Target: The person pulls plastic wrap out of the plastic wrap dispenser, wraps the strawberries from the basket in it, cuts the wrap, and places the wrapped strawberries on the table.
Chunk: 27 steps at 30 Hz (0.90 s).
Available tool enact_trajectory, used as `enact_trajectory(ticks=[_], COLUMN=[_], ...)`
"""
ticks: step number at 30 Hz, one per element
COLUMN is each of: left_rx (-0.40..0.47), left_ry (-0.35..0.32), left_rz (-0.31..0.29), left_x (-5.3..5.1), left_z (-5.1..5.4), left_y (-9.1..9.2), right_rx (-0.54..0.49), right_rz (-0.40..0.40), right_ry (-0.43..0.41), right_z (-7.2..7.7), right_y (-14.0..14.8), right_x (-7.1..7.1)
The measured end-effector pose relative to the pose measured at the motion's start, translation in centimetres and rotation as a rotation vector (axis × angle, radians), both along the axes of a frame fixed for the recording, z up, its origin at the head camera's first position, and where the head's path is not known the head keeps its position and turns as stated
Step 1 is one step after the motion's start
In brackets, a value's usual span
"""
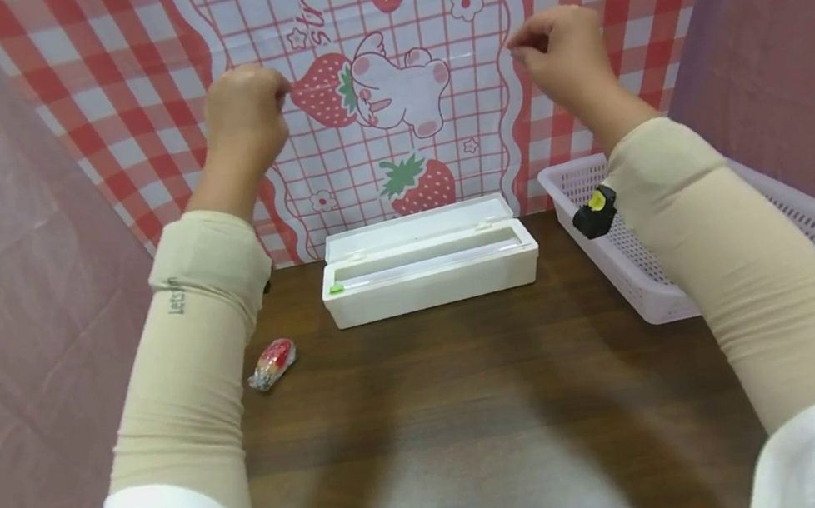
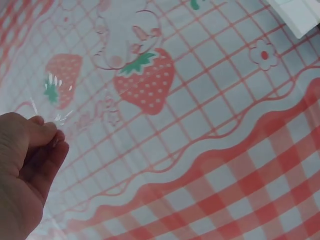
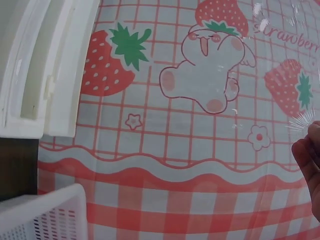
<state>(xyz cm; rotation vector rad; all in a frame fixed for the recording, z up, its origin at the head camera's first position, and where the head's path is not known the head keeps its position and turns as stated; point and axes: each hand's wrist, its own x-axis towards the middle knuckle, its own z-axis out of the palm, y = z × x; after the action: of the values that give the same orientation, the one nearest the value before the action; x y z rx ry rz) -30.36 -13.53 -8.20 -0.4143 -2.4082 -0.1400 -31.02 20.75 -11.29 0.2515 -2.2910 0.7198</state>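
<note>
Both hands are raised in front of the patterned cloth, well apart. My left hand (image 1: 244, 115) pinches one edge of a sheet of clear cling film (image 2: 60, 118) between thumb and fingers. The right hand (image 1: 567, 53) pinches the film's other side, where creases fan out from the fingertips in the right wrist view. The film is nearly invisible; glints and creases give it away, and its lower edge cannot be made out. Below and between the hands, a white cling film dispenser box (image 1: 434, 286) stands with its lid (image 1: 419, 226) up and a small green slider (image 1: 336, 289) at its left end.
A candy in a red, shiny wrapper (image 1: 273, 363) lies on the brown table (image 1: 408, 388) at left. At right stands a white plastic basket (image 1: 633, 283), partly behind the right forearm. A strawberry-print cloth (image 1: 413, 102) hangs at the back, with pink cloth on both sides.
</note>
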Motion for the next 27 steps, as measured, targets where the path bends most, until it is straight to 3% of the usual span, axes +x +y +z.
enact_trajectory(ticks=[8, 17, 23, 27], left_rx=[0.01, 0.002, 0.007, 0.027], left_ry=[-0.1, -0.214, -0.293, -0.404], left_rz=[-0.062, -0.311, -0.575, -0.73], left_x=[3.5, 8.4, 11.1, 12.3], left_z=[0.3, -0.6, -2.5, -4.8], left_y=[-0.7, -2.0, -3.4, -3.8], right_rx=[0.002, -0.006, 0.033, -0.075], right_rz=[0.051, 0.25, 0.521, 0.86], right_ry=[-0.005, 0.035, 0.055, -0.075], right_z=[-0.3, -2.0, -3.8, -5.5], right_y=[1.3, 3.7, 5.4, 6.7], right_x=[2.4, 6.3, 9.3, 10.7])
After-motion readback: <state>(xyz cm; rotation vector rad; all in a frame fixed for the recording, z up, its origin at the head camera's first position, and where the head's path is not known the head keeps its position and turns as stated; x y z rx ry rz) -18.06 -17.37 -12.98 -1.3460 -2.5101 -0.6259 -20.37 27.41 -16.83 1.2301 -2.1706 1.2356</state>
